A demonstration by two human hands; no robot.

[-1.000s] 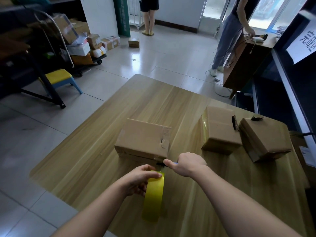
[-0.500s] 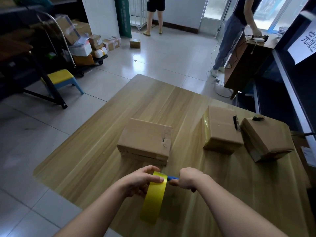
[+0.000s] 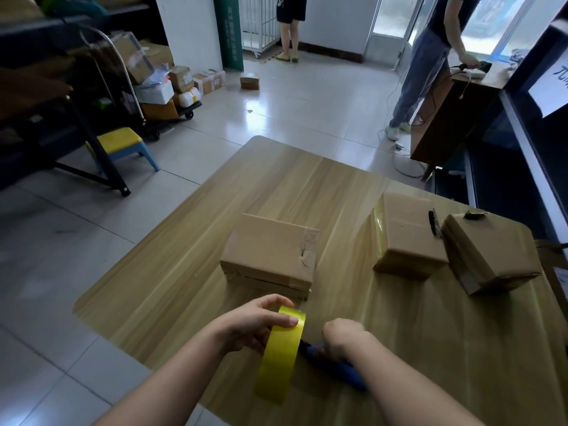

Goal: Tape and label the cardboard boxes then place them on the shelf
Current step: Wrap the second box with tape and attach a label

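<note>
1. While the left hand (image 3: pixel 252 327) grips the yellow tape roll (image 3: pixel 279 358) at the near edge of the wooden table (image 3: pixel 184 272), fingers curled over the rim and thumb laid across the outer face, the roll stands on edge.
2. Right hand (image 3: pixel 341 336) is clenched round a blue-handled tool (image 3: pixel 341 368) just beside the roll, its tip pointing at the tape (a cutter by the look of it, though no blade shows).
3. Whether the roll touches the tabletop, I cannot tell from this angle.
4. Straight ahead of the hands sits the nearest cardboard box (image 3: pixel 270 250), flat on the table, with a torn, crumpled patch of tape at its right end.
5. Over to the right, two more. The middle box (image 3: pixel 405 238) has glossy tape down its left face and a black marker (image 3: pixel 433 221) lying on top near its right edge. The far-right box (image 3: pixel 488 253) is close against it, contact unclear, with a small dark object (image 3: pixel 475 214) on its far corner.
6. Dark shelving (image 3: pixel 522 142) runs along the right side of the table, with a white paper sign (image 3: pixel 550 84) stuck on it.
7. Background now: a yellow-topped stool (image 3: pixel 123 142) and a trolley (image 3: pixel 187 109) stacked with parcels on the left, and a lone small box (image 3: pixel 249 80) on the tiled floor. One person (image 3: pixel 290 26) stands at the far wall, and a second person (image 3: pixel 430 56) is at a wooden desk (image 3: pixel 455 112).
</note>
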